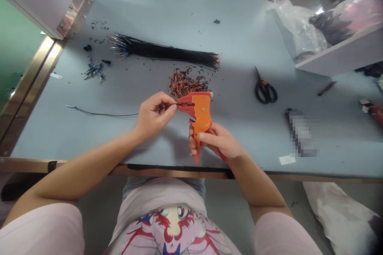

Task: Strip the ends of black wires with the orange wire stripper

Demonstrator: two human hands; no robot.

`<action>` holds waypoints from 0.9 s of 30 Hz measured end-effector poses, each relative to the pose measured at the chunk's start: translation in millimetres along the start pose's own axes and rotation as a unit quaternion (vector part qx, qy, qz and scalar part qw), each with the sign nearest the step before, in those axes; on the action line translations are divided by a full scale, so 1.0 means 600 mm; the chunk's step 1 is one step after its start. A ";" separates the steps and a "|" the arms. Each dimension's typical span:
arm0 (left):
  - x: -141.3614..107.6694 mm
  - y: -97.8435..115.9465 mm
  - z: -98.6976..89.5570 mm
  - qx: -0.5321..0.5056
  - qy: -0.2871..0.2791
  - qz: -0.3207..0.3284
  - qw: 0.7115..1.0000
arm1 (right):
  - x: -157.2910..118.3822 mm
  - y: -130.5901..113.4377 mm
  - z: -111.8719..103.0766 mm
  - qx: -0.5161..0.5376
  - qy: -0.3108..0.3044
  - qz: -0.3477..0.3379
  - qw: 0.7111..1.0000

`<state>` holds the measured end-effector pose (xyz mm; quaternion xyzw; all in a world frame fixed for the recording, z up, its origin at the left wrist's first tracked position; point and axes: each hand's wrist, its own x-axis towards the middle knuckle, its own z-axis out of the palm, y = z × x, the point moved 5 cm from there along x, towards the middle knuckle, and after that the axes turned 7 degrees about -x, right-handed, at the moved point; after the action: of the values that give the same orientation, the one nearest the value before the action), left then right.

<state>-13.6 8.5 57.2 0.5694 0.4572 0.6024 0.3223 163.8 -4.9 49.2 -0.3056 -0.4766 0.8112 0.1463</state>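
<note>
Closest to my head camera, at six o'clock, is a pale pink shirt (173, 227) with a red-and-blue cartoon print, its wearer facing the table (143, 16). Around the middle of my view, a touch toward three o'clock, I have an orange-and-red wire stripper (202, 113), its red jaws pointing to nine o'clock. I see the right hand (214, 139) at about five o'clock, fingers curled round the handles and thumb laid across the orange one. From nine o'clock the left hand (157, 113) meets the tool, thumb and forefinger pinching a black wire (110, 115) just beside the jaws. I cannot tell how far the wire sits inside them. Its other end trails past the hand to nine o'clock, finishing in a blue-and-silver tip (71, 106). At twelve o'clock, near the tool, lies a heap of copper-and-black offcuts (184, 81). Beyond it, toward eleven, I find a bundle of black wires (164, 52), coppery at its three o'clock end. Loose blue terminals (94, 71) cluster between nine and ten. Black-handled scissors (262, 85) rest between two and three; a white card (287, 160) lies near four.
</note>
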 end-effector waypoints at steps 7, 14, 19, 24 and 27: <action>0.002 0.010 0.000 0.022 0.004 0.023 0.999 | -0.002 0.001 -0.002 -0.015 0.015 0.020 1.000; 0.003 0.028 -0.004 0.100 0.000 0.089 0.991 | -0.003 0.001 0.001 -0.002 -0.001 0.013 1.000; 0.004 0.039 -0.005 0.158 -0.016 0.153 0.975 | -0.003 0.003 0.005 0.042 -0.021 0.018 0.999; 0.004 0.044 -0.007 0.166 -0.023 0.197 0.966 | -0.004 0.002 0.006 0.058 -0.036 0.024 0.997; 0.004 0.042 -0.007 0.186 -0.026 0.200 0.962 | -0.004 0.001 0.006 0.061 -0.041 0.022 0.997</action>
<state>-14.5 0.6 81.6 0.7146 0.4296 0.5438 0.0950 163.4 -8.7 50.6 -0.2735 -0.4250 0.8535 0.1269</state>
